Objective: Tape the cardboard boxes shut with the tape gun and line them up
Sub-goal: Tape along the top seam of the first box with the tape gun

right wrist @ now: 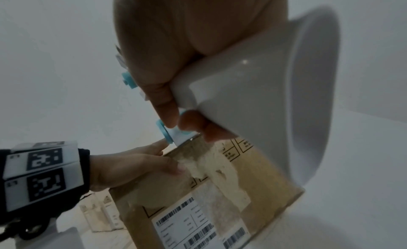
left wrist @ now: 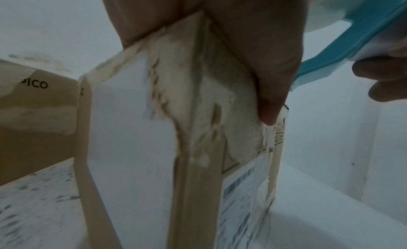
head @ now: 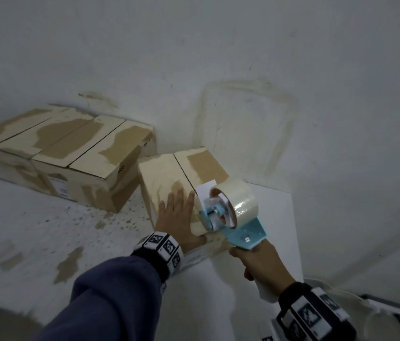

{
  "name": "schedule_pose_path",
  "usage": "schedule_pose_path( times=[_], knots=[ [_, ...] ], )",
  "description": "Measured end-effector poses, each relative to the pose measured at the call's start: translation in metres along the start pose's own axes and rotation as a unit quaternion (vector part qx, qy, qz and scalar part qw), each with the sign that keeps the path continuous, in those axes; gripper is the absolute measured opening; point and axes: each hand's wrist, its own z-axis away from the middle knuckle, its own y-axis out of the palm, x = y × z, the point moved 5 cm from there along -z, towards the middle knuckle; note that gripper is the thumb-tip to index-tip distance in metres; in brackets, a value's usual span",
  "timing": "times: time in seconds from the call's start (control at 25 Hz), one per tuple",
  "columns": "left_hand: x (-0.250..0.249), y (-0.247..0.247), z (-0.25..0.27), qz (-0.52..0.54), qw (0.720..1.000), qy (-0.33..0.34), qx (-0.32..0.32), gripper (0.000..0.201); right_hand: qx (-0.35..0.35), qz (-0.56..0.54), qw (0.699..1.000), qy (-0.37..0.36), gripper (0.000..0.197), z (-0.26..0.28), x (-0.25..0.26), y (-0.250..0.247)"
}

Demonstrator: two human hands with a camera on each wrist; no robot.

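Note:
A worn cardboard box (head: 169, 173) with a centre seam stands near me on the white surface. My left hand (head: 176, 215) lies flat on its top near the front edge, fingers straight, thumb (left wrist: 266, 89) down the front face. My right hand (head: 260, 264) grips the white handle (right wrist: 253, 96) of the blue tape gun (head: 243, 232). The gun's clear tape roll (head: 240, 200) sits over the box's near right top edge, beside the seam. In the right wrist view the gun's front end meets the box's top edge (right wrist: 187, 141) by my left hand (right wrist: 136, 165); the box's label (right wrist: 198, 226) faces me.
Two more cardboard boxes (head: 90, 153) (head: 9, 141) sit side by side at the back left against the white wall. The speckled surface (head: 46, 230) lies to the left, a plain white top (head: 218, 291) under the near box. A white object (head: 385, 306) lies at lower right.

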Motion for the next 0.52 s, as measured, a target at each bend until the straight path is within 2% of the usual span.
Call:
schedule_pose_path(
  times=[0.12,0.2,0.28,0.36,0.48,0.52],
  knots=[
    [-0.006,-0.004,-0.004,-0.037,0.999,0.036,0.019,0.113,0.035,-0.022,0.999,0.001,0.020,0.002,0.006,0.002],
    [-0.011,-0.009,-0.012,-0.080,0.992,0.098,0.024,0.115,0.051,-0.019,0.998,-0.001,0.020,0.000,0.007,0.002],
    [-0.018,-0.013,-0.017,-0.112,0.980,0.162,0.023,0.115,0.046,0.008,0.999,-0.013,0.027,-0.003,0.003,0.000],
    [-0.022,-0.014,-0.018,-0.112,0.976,0.187,0.022,0.112,0.033,0.014,0.999,-0.013,0.030,-0.004,0.000,-0.003],
    [-0.025,-0.013,-0.019,-0.111,0.974,0.197,0.028,0.101,0.048,-0.088,0.995,0.005,0.012,-0.004,0.004,0.004],
    [-0.026,-0.012,-0.021,-0.116,0.972,0.201,0.037,0.098,0.044,-0.115,0.992,0.007,0.014,-0.007,0.006,0.006]
  ],
)
